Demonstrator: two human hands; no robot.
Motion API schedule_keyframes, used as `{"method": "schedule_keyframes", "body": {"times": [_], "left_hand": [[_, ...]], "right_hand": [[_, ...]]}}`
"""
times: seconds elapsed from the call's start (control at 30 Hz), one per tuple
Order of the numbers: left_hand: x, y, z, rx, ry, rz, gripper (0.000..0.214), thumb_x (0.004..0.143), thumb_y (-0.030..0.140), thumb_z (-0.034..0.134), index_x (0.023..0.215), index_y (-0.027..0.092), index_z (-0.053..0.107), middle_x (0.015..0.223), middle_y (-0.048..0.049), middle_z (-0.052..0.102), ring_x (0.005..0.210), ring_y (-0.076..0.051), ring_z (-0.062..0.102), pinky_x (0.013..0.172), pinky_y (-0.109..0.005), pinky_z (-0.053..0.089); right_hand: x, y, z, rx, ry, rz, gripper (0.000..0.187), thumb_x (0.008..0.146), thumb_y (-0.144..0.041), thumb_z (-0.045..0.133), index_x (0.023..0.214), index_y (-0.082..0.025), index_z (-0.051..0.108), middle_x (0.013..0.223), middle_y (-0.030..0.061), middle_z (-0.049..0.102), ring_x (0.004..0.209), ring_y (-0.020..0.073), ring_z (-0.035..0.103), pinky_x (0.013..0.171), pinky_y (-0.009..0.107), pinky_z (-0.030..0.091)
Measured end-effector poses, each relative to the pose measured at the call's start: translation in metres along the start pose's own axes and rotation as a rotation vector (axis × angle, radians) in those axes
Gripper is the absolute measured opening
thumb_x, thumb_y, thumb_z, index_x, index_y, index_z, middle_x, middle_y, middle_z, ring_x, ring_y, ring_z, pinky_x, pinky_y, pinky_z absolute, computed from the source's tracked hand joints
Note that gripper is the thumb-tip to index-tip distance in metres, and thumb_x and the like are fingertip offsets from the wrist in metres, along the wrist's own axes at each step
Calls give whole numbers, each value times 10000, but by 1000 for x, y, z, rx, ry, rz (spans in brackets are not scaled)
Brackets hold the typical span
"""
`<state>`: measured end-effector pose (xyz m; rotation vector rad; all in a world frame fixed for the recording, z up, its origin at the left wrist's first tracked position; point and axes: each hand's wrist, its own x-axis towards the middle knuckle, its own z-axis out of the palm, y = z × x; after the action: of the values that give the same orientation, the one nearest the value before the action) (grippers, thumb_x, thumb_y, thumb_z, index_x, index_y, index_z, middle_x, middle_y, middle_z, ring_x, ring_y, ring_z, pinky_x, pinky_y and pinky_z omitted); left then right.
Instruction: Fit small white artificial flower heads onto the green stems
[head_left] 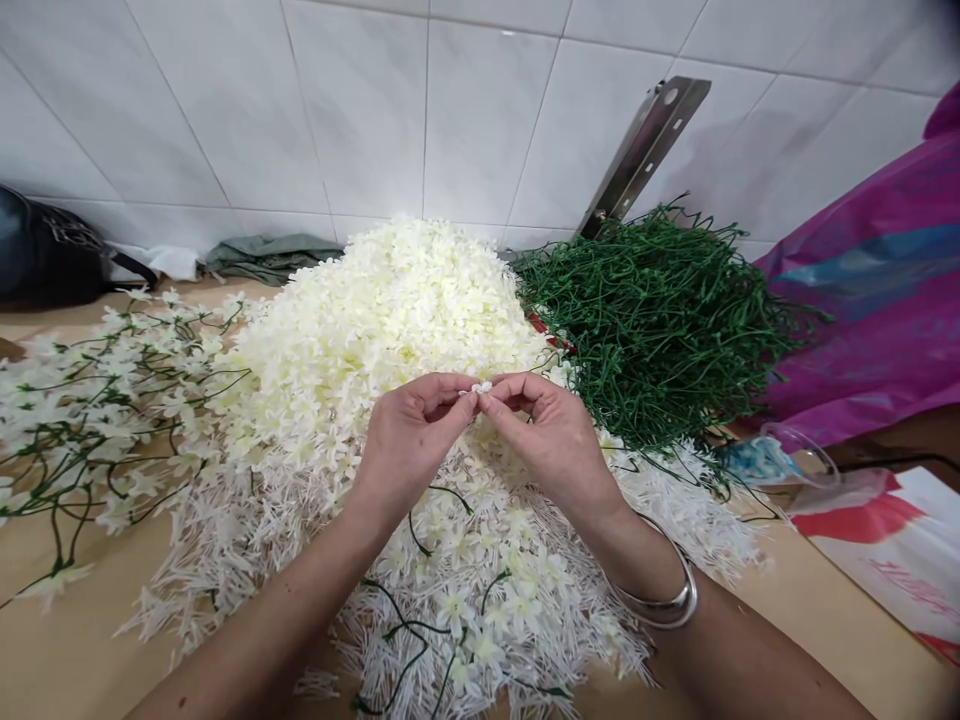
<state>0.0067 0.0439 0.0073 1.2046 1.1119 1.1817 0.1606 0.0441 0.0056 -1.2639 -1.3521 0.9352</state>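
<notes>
Pinching a small white piece, the left hand and right hand have their fingers closed. White flowers pile up behind; green stems and a purple bag sit to the right.

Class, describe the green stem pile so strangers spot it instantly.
Before the tiled wall rises a white flower heap. Just right of it, left of a purple bag, lies the stem pile, a dense, dark green tangle, unlike that pale heap.

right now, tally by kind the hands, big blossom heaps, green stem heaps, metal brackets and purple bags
Hands (left hand, right hand): 2
Big blossom heap: 1
Green stem heap: 1
Metal bracket: 1
Purple bag: 1
Total: 6
</notes>
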Motion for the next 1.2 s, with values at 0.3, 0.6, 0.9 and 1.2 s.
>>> {"method": "schedule_keyframes", "body": {"times": [0.3, 0.6, 0.9, 1.2], "left_hand": [[-9, -2, 4, 412, 58, 406, 192, 928, 224, 656, 999, 287, 823, 964, 4, 846, 862, -205, 785, 796, -285, 575], [-7, -1, 2, 351, 2, 252, 116, 901, 249, 673, 958, 242, 774, 865, -12, 831, 797, -201, 770, 703, -268, 545], [5, -10, -2, -25, -32, -25, 249, 778, 378, 821, 911, 187, 731, 776, -15, 790, 726, -158, 705, 719, -267, 536], [4, -12, -3, -7, -66, 6, 252, 818, 389, 811, 962, 192, 751, 835, -35, 819, 811, -181, 745, 764, -273, 550]], "right_hand": [[1, -2, 1, 185, 7, 187, 177, 664, -349, 801, 687, -205, 700, 689, 5, 703, 669, 155, 602, 659, 297, 483], [2, -2, -5, 119, -58, 194, 226, 707, -401, 828, 709, -206, 715, 693, 9, 722, 669, 162, 643, 664, 313, 516], [1, 3, -2, -98, 16, -139, 75, 831, -257, 718, 765, -220, 714, 820, 23, 748, 797, 184, 682, 812, 357, 548], [4, 5, -5, -75, 9, -79, 105, 825, -304, 727, 774, -217, 697, 808, 26, 747, 771, 185, 676, 768, 351, 552]]}}
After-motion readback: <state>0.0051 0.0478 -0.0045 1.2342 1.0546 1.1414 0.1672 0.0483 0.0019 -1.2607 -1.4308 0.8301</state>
